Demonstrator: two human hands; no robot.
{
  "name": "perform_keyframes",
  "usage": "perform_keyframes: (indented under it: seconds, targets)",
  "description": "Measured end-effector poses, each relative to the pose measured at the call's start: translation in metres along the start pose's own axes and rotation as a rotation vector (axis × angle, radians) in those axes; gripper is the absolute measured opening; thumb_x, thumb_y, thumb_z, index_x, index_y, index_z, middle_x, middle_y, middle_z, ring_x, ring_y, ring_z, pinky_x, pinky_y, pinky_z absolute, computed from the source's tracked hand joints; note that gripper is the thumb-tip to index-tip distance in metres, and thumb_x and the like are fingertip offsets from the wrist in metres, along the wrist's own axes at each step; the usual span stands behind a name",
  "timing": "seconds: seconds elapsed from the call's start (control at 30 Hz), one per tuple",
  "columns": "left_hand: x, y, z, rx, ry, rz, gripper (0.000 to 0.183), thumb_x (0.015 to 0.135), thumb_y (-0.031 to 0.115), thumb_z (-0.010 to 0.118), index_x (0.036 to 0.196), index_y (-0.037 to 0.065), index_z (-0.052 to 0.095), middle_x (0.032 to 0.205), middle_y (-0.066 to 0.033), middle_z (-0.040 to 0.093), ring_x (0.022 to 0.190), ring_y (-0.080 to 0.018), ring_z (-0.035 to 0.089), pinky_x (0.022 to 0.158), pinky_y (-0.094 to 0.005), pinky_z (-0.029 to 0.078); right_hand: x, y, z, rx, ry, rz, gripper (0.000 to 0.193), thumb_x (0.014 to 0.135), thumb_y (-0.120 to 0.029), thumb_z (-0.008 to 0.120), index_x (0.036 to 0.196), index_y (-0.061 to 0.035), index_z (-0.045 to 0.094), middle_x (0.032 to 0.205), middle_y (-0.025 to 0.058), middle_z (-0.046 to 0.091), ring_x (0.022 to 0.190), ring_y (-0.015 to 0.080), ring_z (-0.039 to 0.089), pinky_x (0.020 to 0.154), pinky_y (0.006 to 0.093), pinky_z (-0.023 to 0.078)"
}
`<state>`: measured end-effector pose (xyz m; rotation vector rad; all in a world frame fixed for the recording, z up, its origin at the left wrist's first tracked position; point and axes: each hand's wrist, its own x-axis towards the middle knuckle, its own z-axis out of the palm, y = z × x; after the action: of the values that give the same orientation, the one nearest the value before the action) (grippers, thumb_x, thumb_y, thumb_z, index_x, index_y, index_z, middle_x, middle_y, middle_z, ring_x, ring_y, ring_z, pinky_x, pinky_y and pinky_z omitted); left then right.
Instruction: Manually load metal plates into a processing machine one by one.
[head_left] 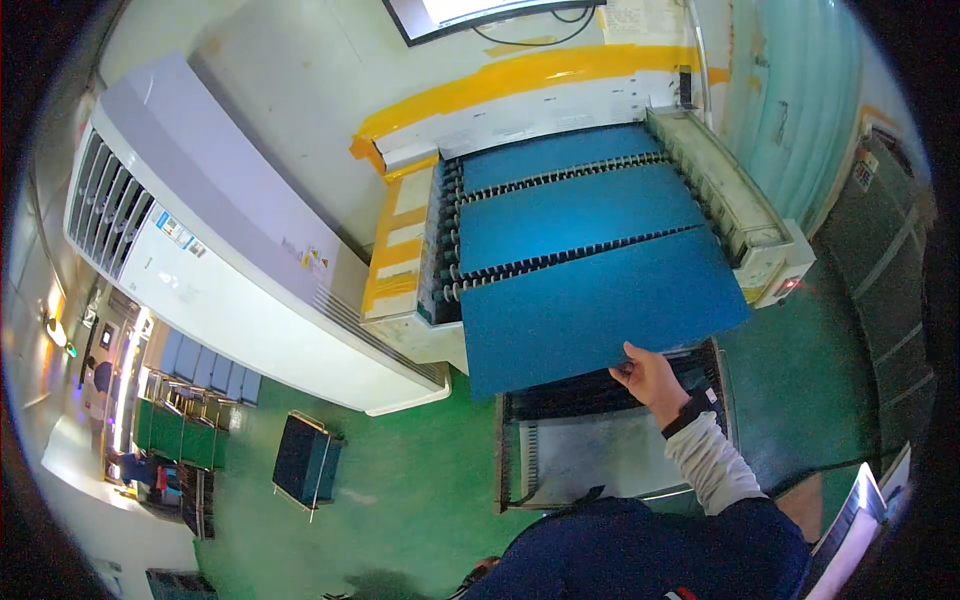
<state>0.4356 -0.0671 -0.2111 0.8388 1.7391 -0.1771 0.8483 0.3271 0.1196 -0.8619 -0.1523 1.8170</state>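
My right hand (650,382), in a white sleeve cuff with a dark wristband, pinches the near edge of a blue panel (600,300). The thumb lies on top; the other fingers are partly hidden below the edge. This panel sits askew, its near end sticking out past the roller conveyor (452,250). Behind it a second blue panel (580,210) and a third blue panel (560,150) rest on the rollers, with rows of black rollers showing between them. My left hand cannot be made out; only a small skin-coloured patch shows at the lower edge.
Below the panel stands a rack (600,455) with a metal frame. A large white air conditioner (240,280) is left of the conveyor. A small cart (305,460) with dark panels stands on the green floor (400,480). Dark stacked racks (880,290) line the right side.
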Motion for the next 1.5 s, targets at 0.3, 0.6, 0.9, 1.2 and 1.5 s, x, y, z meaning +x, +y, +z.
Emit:
perform_keyframes:
  seconds: [0.3, 0.6, 0.9, 1.2, 1.5]
  targets:
    - [-0.006, 0.003, 0.004, -0.005, 0.016, -0.016, 0.028, 0.071, 0.029, 0.064, 0.092, 0.010, 0.061, 0.082, -0.0056, 0.059, 0.072, -0.0186, 0.052, 0.062, -0.0328, 0.039, 0.008, -0.004, 0.003, -0.163, -0.026, 0.075, 0.020, 0.084, -0.025, 0.062, 0.085, -0.0068, 0.054, 0.078, 0.0096, 0.058, 0.071, 0.0247, 0.061, 0.062, 0.0371, 0.051]
    - [-0.008, 0.011, 0.000, -0.004, 0.038, -0.031, 0.029, 0.072, 0.030, 0.063, 0.094, 0.011, 0.060, 0.085, -0.0061, 0.059, 0.075, -0.0197, 0.052, 0.064, -0.0335, 0.040, 0.020, -0.002, 0.003, -0.144, -0.044, 0.028, 0.020, 0.085, -0.024, 0.061, 0.084, -0.0057, 0.054, 0.078, 0.0104, 0.058, 0.072, 0.0249, 0.060, 0.064, 0.0370, 0.050]
    - [-0.007, 0.012, -0.005, 0.017, 0.030, -0.026, 0.031, 0.073, 0.030, 0.063, 0.097, 0.011, 0.060, 0.088, -0.0066, 0.059, 0.078, -0.0208, 0.053, 0.067, -0.0343, 0.040, 0.033, -0.004, 0.014, -0.093, -0.032, 0.003, 0.020, 0.084, -0.023, 0.062, 0.081, -0.0071, 0.051, 0.079, 0.0092, 0.055, 0.071, 0.0233, 0.059, 0.064, 0.0355, 0.050]
    - [-0.002, 0.026, -0.016, 0.035, 0.039, -0.028, 0.032, 0.073, 0.031, 0.062, 0.099, 0.012, 0.060, 0.091, -0.0070, 0.059, 0.081, -0.0219, 0.053, 0.069, -0.0350, 0.041, 0.041, -0.013, 0.023, -0.127, -0.038, -0.010, 0.019, 0.085, -0.023, 0.061, 0.081, -0.0075, 0.051, 0.078, 0.0096, 0.057, 0.075, 0.0234, 0.059, 0.068, 0.0353, 0.050]
    - [-0.004, 0.027, -0.015, 0.033, 0.044, -0.029, 0.033, 0.074, 0.031, 0.062, 0.101, 0.012, 0.059, 0.094, -0.0075, 0.059, 0.084, -0.0230, 0.054, 0.072, -0.0358, 0.042, 0.053, -0.015, 0.024, -0.143, -0.049, -0.020, 0.021, 0.084, -0.024, 0.061, 0.085, -0.0052, 0.051, 0.078, 0.0110, 0.057, 0.074, 0.0242, 0.059, 0.065, 0.0359, 0.050]
